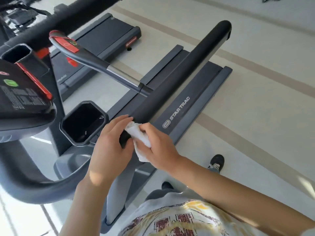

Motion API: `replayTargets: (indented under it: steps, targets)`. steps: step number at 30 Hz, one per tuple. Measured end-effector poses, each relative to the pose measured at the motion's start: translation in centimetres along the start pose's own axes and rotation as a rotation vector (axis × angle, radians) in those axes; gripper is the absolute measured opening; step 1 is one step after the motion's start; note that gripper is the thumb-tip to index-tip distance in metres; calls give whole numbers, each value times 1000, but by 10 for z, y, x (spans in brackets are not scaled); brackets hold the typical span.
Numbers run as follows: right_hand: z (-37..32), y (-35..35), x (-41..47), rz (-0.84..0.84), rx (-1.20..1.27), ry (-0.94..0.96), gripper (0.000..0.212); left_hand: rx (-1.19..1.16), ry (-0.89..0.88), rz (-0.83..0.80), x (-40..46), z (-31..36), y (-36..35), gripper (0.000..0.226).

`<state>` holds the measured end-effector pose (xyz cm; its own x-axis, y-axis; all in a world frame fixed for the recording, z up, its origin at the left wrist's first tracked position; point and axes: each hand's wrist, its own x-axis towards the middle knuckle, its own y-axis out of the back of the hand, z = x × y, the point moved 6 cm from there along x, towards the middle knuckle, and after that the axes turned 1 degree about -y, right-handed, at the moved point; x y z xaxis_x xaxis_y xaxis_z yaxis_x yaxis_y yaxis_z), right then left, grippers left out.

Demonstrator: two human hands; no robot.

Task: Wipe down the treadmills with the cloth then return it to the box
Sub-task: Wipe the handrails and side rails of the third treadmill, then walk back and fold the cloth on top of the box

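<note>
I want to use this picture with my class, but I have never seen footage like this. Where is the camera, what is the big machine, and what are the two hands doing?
There is one picture, taken by a wide-angle camera worn on a person's head, looking forward and down, so you see the wearer's own arms, printed shirt and shoes. No robot is involved.

The machine is a treadmill marked STAR TRAC. The long black padded bar is its side handrail. On the left are the console with a green button, and an empty black cup holder. A second treadmill stands behind it.

Both hands meet at the near end of the handrail. The right hand grips a white cloth bunched against the bar. The left hand curls its fingers around the bar beside the cloth, touching it.

The box where the cloth belongs is not in view.
</note>
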<state>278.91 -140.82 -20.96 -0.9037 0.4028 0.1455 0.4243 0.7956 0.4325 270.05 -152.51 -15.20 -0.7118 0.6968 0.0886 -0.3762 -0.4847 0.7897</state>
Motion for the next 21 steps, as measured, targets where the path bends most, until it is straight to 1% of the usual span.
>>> replayTargets:
  steps: [3, 6, 10, 16, 21]
  targets:
    - [-1, 24, 3, -20, -52, 11, 24, -29, -21, 37, 0, 5, 3, 47]
    - [1, 55, 5, 58, -78, -32, 20, -67, -32, 54, 8, 16, 3, 42]
    - [6, 105, 9, 185, -145, -61, 16, -212, -48, 19, 28, 33, -9, 38]
    - [30, 185, -2, 396, -177, -190, 14, -157, -137, 9, 66, 79, -33, 37]
    - [54, 248, -9, 543, -209, -246, 11, -103, -210, -67, 104, 112, -67, 37]
